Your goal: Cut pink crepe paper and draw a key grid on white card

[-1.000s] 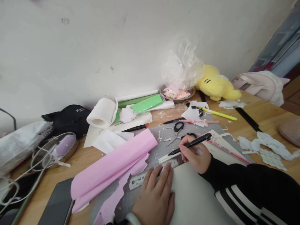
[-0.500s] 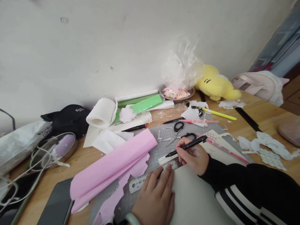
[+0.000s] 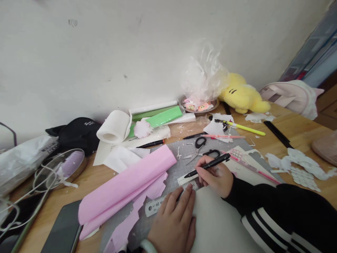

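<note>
The black pen (image 3: 207, 164) lies slanted in the right hand (image 3: 216, 177), which grips it with closed fingers, its tip on a white strip (image 3: 184, 179) near the middle of the desk's (image 3: 302, 131) front edge. Just beside the tip a steel ruler (image 3: 156, 205) lies across a grey mat (image 3: 181, 149); the left hand (image 3: 173, 221) presses flat on it, fingers spread, holding it and the white sheet (image 3: 218, 221) down. Scissors (image 3: 198, 149) lie on the mat just behind the pen. A pink paper roll (image 3: 126, 186) lies left of the ruler. Further back, near the wall, sit a white roll (image 3: 114, 131) and green paper (image 3: 163, 116); a yellow plush (image 3: 243, 95) sits at the back right.
</note>
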A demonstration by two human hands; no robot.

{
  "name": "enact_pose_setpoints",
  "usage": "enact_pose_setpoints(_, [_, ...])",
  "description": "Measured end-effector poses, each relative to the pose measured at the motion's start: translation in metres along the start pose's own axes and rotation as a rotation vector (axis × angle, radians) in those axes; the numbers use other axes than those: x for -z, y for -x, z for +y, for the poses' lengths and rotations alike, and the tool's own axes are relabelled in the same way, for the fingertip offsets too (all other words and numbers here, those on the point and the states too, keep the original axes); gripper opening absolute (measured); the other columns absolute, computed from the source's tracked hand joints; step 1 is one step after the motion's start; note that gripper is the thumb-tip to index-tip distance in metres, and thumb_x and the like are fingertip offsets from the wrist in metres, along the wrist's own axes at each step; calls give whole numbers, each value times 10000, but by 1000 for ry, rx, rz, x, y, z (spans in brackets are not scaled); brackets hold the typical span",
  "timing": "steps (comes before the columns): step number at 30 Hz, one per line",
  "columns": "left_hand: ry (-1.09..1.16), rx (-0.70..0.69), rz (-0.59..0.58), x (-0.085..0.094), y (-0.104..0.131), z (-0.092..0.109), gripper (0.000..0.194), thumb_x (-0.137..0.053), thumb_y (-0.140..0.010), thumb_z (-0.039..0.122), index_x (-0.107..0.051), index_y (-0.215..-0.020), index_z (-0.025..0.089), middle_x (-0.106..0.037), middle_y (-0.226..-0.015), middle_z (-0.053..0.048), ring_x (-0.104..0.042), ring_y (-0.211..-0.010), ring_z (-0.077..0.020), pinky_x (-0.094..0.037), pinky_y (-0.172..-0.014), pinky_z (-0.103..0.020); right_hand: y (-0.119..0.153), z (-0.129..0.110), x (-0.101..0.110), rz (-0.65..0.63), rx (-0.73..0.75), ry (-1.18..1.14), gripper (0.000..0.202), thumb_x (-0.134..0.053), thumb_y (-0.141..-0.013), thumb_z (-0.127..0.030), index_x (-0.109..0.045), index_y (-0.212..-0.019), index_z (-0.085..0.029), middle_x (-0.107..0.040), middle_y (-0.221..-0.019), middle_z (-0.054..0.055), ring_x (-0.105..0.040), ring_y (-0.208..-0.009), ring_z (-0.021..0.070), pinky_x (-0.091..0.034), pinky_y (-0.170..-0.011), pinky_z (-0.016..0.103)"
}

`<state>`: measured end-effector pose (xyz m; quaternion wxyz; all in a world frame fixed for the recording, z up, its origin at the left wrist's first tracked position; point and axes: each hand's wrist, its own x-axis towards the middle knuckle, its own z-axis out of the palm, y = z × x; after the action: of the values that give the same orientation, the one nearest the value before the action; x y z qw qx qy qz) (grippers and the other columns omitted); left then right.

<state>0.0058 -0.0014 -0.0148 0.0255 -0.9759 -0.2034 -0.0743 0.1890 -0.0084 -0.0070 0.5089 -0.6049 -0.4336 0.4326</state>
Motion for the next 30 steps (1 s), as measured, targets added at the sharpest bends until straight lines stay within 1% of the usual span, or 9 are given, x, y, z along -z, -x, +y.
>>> enact_pose_setpoints(13, [7, -35, 6, 0, 0, 1, 441, -364, -868, 297, -396, -1287, 163, -402, -1339, 12, -476, -1077, -228, -457, -862, -335, 1, 3, 1, -17, 1, 11, 86, -493, -711, -251, -471, -677, -176, -472, -444, -55, -420, -364, 55, -339, -368, 163])
enact_pose_setpoints(22, [20, -16, -8, -2, 0, -1, 483, -386, -858, 307, -343, -1319, 170, -354, -1366, 7, -452, -1107, -228, -448, -877, -334, 1, 6, 1, -44, 49, 24, 74, -476, -741, -229, -470, -692, -174, -475, -454, -56, -432, -382, 60, -359, -395, 169])
enact_pose_setpoints(30, [43, -5, -13, 0, 0, 0, 473, -385, -862, 314, -356, -1311, 169, -358, -1365, 9, -444, -1118, -230, -432, -893, -339, 2, 7, 0, -73, 85, 68, 68, -469, -745, -203, -476, -685, -171, -484, -464, -47, -445, -402, 67, -367, -409, 178])
